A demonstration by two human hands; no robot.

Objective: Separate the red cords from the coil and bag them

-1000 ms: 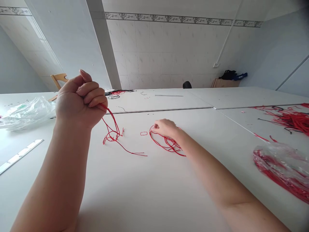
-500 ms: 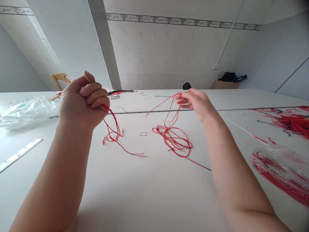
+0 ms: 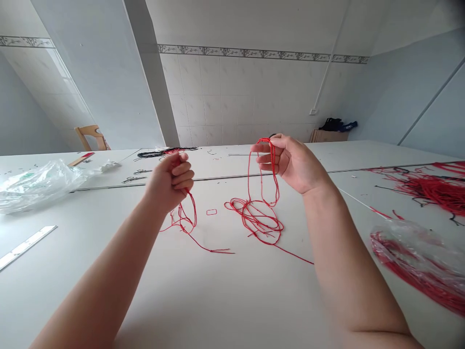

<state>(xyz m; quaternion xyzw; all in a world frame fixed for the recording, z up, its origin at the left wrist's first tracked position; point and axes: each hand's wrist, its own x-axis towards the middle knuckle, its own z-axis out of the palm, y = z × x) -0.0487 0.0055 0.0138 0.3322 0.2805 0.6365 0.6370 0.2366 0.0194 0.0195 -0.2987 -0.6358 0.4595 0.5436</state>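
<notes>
My left hand (image 3: 173, 182) is closed in a fist around red braided cords (image 3: 194, 208), whose lower ends hang down to the white table. Between the thumb and fingers of my right hand (image 3: 290, 160) is a red braided loop (image 3: 273, 167), with thin strands dangling below it. Under that loop a tangle of red cord (image 3: 259, 220) lies on the table, one tail running right toward my forearm. A small red rectangular outline (image 3: 211, 212) rests between the two groups of cord.
A clear plastic bag (image 3: 43, 182) and a ruler (image 3: 27, 247) lie left. Scissors (image 3: 136, 175) and black cords (image 3: 156, 153) are farther back. At right are loose red cords (image 3: 432, 189) and a bag of red cord (image 3: 421, 264).
My left hand has moved right and away from me with its cords. My right hand has turned, and the braided loop hanging from it now shows more clearly.
</notes>
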